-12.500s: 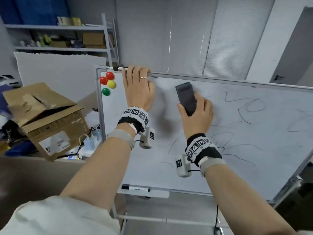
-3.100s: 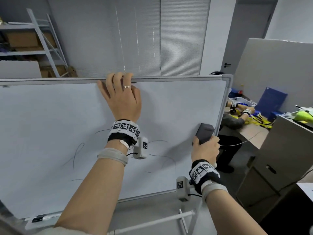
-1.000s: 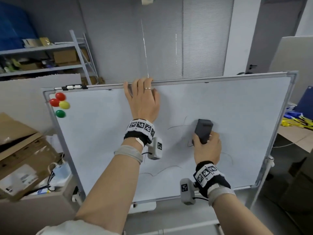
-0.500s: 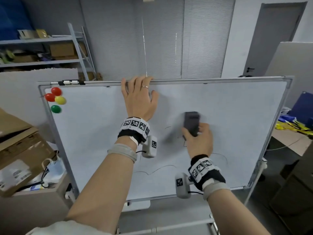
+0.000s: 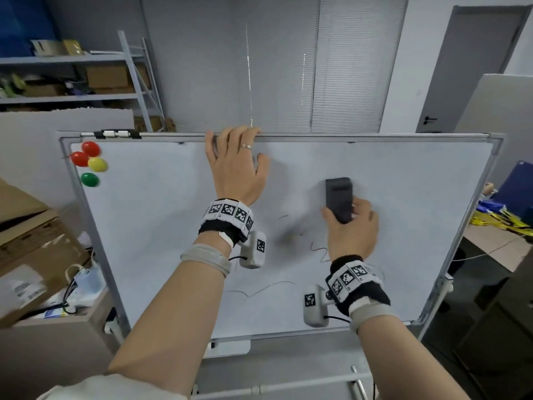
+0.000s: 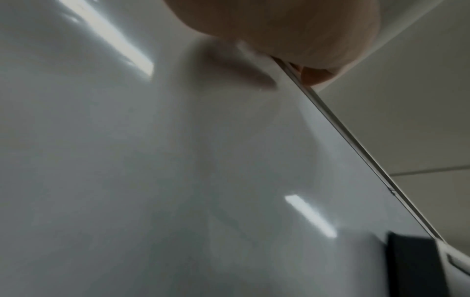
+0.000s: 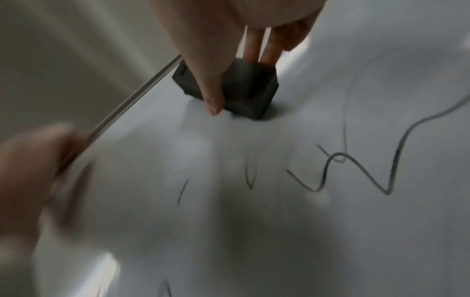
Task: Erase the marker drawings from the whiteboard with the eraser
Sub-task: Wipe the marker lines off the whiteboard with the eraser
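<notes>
A white whiteboard [image 5: 161, 232] on a stand fills the head view. My right hand [image 5: 350, 232] grips a dark grey eraser [image 5: 339, 197] and presses it flat on the board right of centre; the right wrist view shows my thumb along the eraser [image 7: 236, 90]. Thin black marker lines [image 5: 318, 251] remain just below the eraser, with a long wavy line [image 5: 259, 288] lower down and the marker squiggles [image 7: 356, 172] close to the wrist. My left hand [image 5: 235, 166] lies on the board with its fingers hooked over the top frame [image 6: 330, 114].
Several coloured round magnets [image 5: 89, 163] sit in the board's top left corner, and a clip [image 5: 116, 134] on its top edge. A marker tray [image 5: 227, 347] hangs below. Cardboard boxes [image 5: 26, 241] and shelves [image 5: 72, 79] stand left, a desk [image 5: 496, 235] right.
The eraser has slid up and to the right across the board over the last half second, wiping lines in the middle. My left hand stays hooked over the top frame.
</notes>
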Demonstrator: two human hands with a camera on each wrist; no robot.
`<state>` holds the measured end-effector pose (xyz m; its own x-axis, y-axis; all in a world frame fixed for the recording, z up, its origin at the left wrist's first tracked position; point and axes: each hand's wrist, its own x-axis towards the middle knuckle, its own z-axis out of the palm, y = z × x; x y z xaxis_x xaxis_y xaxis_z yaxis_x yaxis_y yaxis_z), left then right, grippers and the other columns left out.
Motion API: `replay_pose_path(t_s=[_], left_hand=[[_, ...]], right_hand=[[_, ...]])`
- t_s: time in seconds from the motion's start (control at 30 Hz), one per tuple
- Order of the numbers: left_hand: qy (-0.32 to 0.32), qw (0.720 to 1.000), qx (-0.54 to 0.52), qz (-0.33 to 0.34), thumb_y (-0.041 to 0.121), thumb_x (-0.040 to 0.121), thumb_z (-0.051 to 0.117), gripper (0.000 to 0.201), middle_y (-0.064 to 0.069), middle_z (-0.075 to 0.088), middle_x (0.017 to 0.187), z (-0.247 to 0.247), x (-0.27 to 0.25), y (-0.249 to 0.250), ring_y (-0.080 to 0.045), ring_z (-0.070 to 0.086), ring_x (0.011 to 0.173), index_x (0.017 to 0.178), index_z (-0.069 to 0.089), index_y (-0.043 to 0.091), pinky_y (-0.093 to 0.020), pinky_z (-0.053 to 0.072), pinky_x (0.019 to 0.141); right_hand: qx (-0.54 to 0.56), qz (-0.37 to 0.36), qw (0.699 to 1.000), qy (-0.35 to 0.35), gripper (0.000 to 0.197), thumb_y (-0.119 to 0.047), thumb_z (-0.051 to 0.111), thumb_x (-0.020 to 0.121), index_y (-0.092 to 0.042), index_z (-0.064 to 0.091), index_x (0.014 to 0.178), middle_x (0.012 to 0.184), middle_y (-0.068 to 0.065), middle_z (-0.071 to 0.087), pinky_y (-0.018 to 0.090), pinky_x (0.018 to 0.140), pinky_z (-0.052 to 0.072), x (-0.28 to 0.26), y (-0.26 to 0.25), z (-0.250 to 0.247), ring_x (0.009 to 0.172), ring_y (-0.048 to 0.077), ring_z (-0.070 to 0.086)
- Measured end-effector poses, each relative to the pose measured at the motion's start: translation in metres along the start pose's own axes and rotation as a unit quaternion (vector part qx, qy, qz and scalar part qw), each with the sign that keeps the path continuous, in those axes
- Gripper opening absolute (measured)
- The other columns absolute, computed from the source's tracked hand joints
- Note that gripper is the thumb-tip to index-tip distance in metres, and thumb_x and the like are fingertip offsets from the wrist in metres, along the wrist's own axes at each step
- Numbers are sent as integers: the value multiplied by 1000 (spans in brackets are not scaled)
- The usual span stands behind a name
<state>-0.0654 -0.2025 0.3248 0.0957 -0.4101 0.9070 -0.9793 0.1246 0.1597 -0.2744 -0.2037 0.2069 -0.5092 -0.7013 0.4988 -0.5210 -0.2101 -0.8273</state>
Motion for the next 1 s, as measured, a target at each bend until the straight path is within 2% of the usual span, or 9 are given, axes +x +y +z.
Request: replay_pose_path(t_s=[0.13, 0.33, 0.4, 0.5, 0.57, 0.7, 0.8, 0.9, 1.0], left_hand=[[7, 1000, -18, -6, 34, 81, 54, 43, 11, 55, 124, 5, 0, 7, -17, 42, 129, 123, 60, 26, -49, 8, 124], [3, 1000, -9, -9, 35, 82, 53, 44, 9, 55, 126, 6, 2, 2, -19, 42, 129, 123, 59, 24, -49, 10, 124], [-1, 1000, -4, -2, 34, 82, 50, 44, 10, 55, 126, 4, 3, -2, -18, 42, 129, 124, 59, 25, -49, 12, 124], [5, 1000, 3, 24, 28, 78, 53, 43, 12, 59, 120, 0, 7, -7, -18, 48, 120, 121, 63, 28, -46, 19, 121], [-5, 999, 18, 48, 28, 79, 54, 45, 13, 60, 119, -2, 9, -14, -18, 49, 117, 123, 63, 32, -43, 22, 120], [-8, 996, 71, 51, 34, 86, 48, 49, 7, 54, 127, -9, 5, -39, -20, 44, 126, 134, 55, 38, -42, 14, 123], [-12, 995, 81, 49, 37, 93, 44, 50, 4, 55, 130, -13, 6, -52, -19, 45, 127, 141, 49, 28, -43, 16, 123], [-13, 997, 73, 27, 35, 93, 43, 45, 4, 58, 130, -14, 11, -56, -19, 47, 124, 134, 54, 22, -43, 20, 123], [-11, 997, 74, 25, 38, 91, 43, 42, 5, 55, 127, -12, 11, -58, -21, 45, 125, 130, 58, 29, -43, 17, 123]], right_hand=[[14, 36, 999, 37, 56, -39, 83, 72, -27, 55, 118, 109, 3, 54, 45, 81, 52, 10, 1, -6, 100, 30, 55], [-67, -137, 974, -165, 49, -43, 83, 72, -30, 60, 114, 108, 2, 58, 41, 87, 43, -27, -18, 22, 104, 27, 54], [-64, -124, 983, -122, 52, -40, 84, 72, -29, 62, 117, 111, 3, 59, 42, 89, 43, -20, -19, 19, 107, 28, 53], [22, -53, 998, 28, 59, -29, 87, 71, -21, 59, 123, 116, 6, 59, 50, 91, 47, -3, -16, 12, 108, 30, 51], [43, -40, 998, 38, 60, -27, 88, 71, -19, 56, 120, 116, 3, 59, 49, 91, 47, -1, -20, 13, 106, 27, 50], [-7, -91, 995, -33, 56, -34, 90, 68, -20, 58, 112, 111, 3, 61, 45, 90, 43, -22, -27, 29, 105, 28, 52], [-70, -165, 977, -111, 50, -33, 90, 65, -23, 60, 104, 106, 3, 59, 41, 86, 40, -44, -29, 45, 103, 29, 52], [-139, -243, 942, -187, 46, -36, 87, 67, -27, 61, 104, 104, -2, 57, 37, 82, 33, -60, -27, 52, 100, 26, 52], [-137, -236, 946, -176, 45, -37, 87, 67, -29, 61, 103, 102, -3, 58, 37, 81, 34, -56, -26, 47, 99, 26, 52]])
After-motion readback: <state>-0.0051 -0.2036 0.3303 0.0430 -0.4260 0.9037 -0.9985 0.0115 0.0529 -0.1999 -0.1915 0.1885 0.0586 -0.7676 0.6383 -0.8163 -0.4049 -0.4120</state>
